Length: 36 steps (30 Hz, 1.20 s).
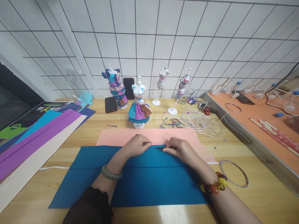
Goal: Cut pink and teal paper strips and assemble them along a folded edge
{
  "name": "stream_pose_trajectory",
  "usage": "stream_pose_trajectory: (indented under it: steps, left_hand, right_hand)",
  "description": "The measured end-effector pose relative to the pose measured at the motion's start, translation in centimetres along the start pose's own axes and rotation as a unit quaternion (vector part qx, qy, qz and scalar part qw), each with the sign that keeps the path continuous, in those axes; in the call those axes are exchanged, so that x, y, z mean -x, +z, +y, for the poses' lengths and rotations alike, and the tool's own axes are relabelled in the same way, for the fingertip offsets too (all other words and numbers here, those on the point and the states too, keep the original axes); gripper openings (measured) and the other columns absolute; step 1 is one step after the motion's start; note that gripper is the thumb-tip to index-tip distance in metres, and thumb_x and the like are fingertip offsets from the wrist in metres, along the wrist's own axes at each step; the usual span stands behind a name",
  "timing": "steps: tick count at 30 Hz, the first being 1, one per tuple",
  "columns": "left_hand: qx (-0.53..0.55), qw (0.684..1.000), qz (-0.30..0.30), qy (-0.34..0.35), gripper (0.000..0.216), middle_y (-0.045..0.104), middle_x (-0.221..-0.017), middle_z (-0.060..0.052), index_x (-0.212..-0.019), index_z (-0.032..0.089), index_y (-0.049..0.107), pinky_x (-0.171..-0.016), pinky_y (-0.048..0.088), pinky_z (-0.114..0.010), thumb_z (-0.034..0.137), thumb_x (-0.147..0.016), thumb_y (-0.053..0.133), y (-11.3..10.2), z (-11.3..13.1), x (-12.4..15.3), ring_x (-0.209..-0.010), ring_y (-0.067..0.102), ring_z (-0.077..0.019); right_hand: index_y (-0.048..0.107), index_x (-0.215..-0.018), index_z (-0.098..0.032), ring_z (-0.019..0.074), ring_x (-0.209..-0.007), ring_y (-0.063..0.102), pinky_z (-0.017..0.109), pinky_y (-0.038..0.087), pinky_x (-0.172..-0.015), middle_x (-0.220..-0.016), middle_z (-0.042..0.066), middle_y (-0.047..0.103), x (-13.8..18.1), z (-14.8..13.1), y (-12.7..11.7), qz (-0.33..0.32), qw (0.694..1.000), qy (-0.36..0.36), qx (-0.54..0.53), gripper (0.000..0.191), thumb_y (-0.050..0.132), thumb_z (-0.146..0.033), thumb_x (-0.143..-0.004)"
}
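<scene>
A teal-blue sheet (161, 186), with a crease running across it, lies spread in front of me; I cannot tell if it is paper or cloth. Beneath its far side shows a pink sheet (126, 135). My left hand (137, 145) is pinched closed at the blue sheet's far edge. In the closed fingers of my right hand (178, 147) is a thin dark pointed tool (159, 148), its tip aimed left over that edge. Most of the tool is hidden by the fingers. A white strip (54, 168) sticks out from the blue sheet's left side.
Behind the sheets stand a small dress form in a skirt (140, 109), a dressed one (115, 87) and two others. Tangled cords (201, 121) lie at the back right, a hoop (234, 173) at the right. Coloured sheets (42, 133) are stacked at the left.
</scene>
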<state>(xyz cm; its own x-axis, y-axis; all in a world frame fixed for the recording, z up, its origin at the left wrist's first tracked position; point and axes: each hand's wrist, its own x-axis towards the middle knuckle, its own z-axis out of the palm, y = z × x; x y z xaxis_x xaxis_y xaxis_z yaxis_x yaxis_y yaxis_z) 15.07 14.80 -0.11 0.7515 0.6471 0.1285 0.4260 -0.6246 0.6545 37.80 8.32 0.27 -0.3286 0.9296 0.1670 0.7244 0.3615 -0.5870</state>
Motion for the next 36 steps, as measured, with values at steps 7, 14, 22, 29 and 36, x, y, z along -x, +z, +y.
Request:
stream_pose_trajectory:
  steps: [7,14,22,29,36]
  left_hand:
    - [0.038,0.999,-0.019,-0.032,0.021,0.065,-0.071,-0.002,-0.067,0.017,0.065,-0.061,0.040,-0.023,0.024,-0.080,0.049,-0.4,-0.6,0.1,-0.069,0.057,-0.0148]
    - [0.070,0.996,-0.027,-0.047,0.019,0.065,-0.071,-0.002,-0.067,0.016,0.066,-0.062,0.040,-0.022,0.024,-0.077,0.052,-0.2,-1.0,-0.1,-0.069,0.057,-0.0144]
    - [0.105,0.992,-0.034,-0.057,0.018,0.066,-0.070,-0.001,-0.073,0.016,0.068,-0.060,0.040,-0.022,0.024,-0.075,0.053,-0.2,-1.3,0.2,-0.069,0.057,-0.0150]
    - [0.129,0.990,-0.027,-0.051,0.016,0.067,-0.075,-0.001,-0.075,0.015,0.068,-0.059,0.040,-0.020,0.023,-0.076,0.054,0.2,-2.0,0.2,-0.068,0.057,-0.0135]
    - [0.147,0.989,-0.015,-0.031,0.014,0.067,-0.078,-0.002,-0.076,0.016,0.070,-0.063,0.042,-0.020,0.021,-0.075,0.057,-0.3,-1.7,0.3,-0.071,0.059,-0.0130]
  right_hand:
    - [0.061,-0.072,-0.020,0.0149,-0.063,0.057,0.026,0.041,-0.059,-0.072,0.003,0.062,0.1,0.0,0.0,0.005,1.000,0.007,-0.002,0.030,0.057,-0.047,-0.083]
    - [0.060,-0.072,-0.020,0.0147,-0.063,0.057,0.025,0.040,-0.056,-0.072,0.002,0.061,0.3,0.0,-0.2,-0.003,1.000,0.026,-0.001,0.029,0.058,-0.047,-0.082]
    - [0.064,-0.076,-0.020,0.0166,-0.069,0.059,0.026,0.042,-0.061,-0.076,0.004,0.064,-0.4,-0.4,0.1,-0.026,0.999,-0.006,0.040,0.031,0.055,-0.048,-0.084]
    - [0.064,-0.079,-0.021,0.0169,-0.071,0.060,0.026,0.041,-0.062,-0.078,0.003,0.065,-1.1,-1.0,0.5,-0.041,0.996,-0.027,0.075,0.029,0.054,-0.048,-0.084]
    - [0.064,-0.079,-0.021,0.0162,-0.069,0.059,0.026,0.041,-0.062,-0.078,0.003,0.064,-1.5,-1.7,0.9,-0.044,0.997,-0.029,0.064,0.029,0.054,-0.047,-0.085]
